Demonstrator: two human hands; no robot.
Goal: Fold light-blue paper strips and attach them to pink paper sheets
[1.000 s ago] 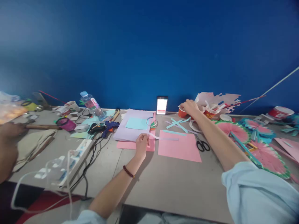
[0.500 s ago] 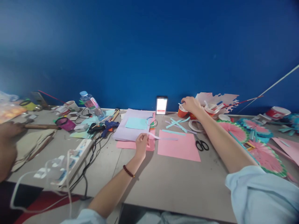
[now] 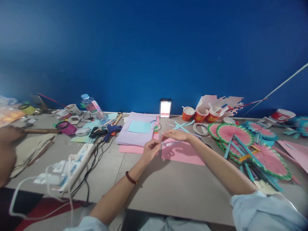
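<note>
Delicately, the left hand [image 3: 150, 150] pinches a narrow pale-purple paper strip [image 3: 170, 143] above a grey tabletop [image 3: 183, 192], the right hand [image 3: 177, 135] close alongside.
The right fingers bend over the strip; whether they grip it cannot be told. Apparently cut already, it stretches over a flat pink paper sheet [image 3: 184, 156], seemingly not yet fastened to anything. Beyond, loose pale-blue paper strips [image 3: 182, 126] lie crossed; at right, pink-and-green pleated paper fans [image 3: 237, 132] look finished.

I seem to be in a craft workshop. Paper fans [image 3: 233, 128], a glue gun [image 3: 113, 129] and coloured sheets [image 3: 133, 138] share my tabletop [image 3: 168, 192]; I hold a paper strip [image 3: 170, 143].
</note>
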